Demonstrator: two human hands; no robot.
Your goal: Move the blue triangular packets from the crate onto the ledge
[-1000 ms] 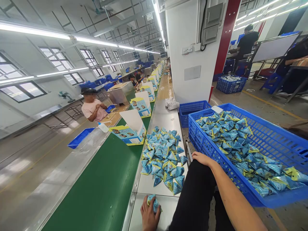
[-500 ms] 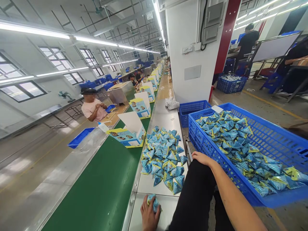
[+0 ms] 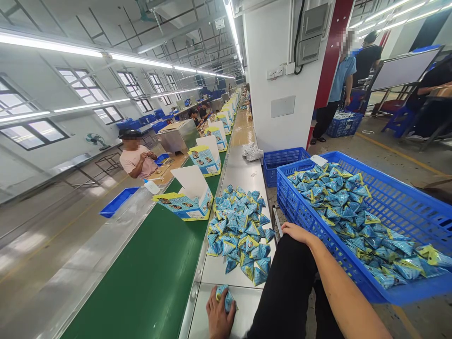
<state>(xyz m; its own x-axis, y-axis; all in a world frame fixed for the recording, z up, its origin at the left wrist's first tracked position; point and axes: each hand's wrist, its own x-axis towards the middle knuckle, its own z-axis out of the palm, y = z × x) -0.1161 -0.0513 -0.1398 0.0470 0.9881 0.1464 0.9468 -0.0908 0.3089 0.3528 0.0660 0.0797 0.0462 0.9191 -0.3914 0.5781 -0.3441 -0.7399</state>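
My left hand [image 3: 219, 316] is at the bottom of the metal ledge [image 3: 252, 306], fingers curled round a blue-and-yellow triangular packet [image 3: 226, 297]. Just beyond it lies a heap of the same packets [image 3: 238, 223]. My right hand [image 3: 297, 232] rests on my black-clad knee with its fingers laid over it, and nothing shows in it. Left of the heap, a printed box [image 3: 192, 212] with its white lid flap raised stands on the green conveyor belt [image 3: 141, 273]; packets show inside it.
A large blue crate [image 3: 399, 188] of packets stands at my right, a smaller blue crate [image 3: 282, 157] behind it. More boxes [image 3: 206, 157] line the belt. A person in pink [image 3: 136, 157] sits across it; a person in a blue shirt [image 3: 341, 80] stands near the pillar.
The nearest boxes have shifted slightly towards me along the belt. A person in a blue shirt has come into view by the red column. Both my hands have stayed in place.
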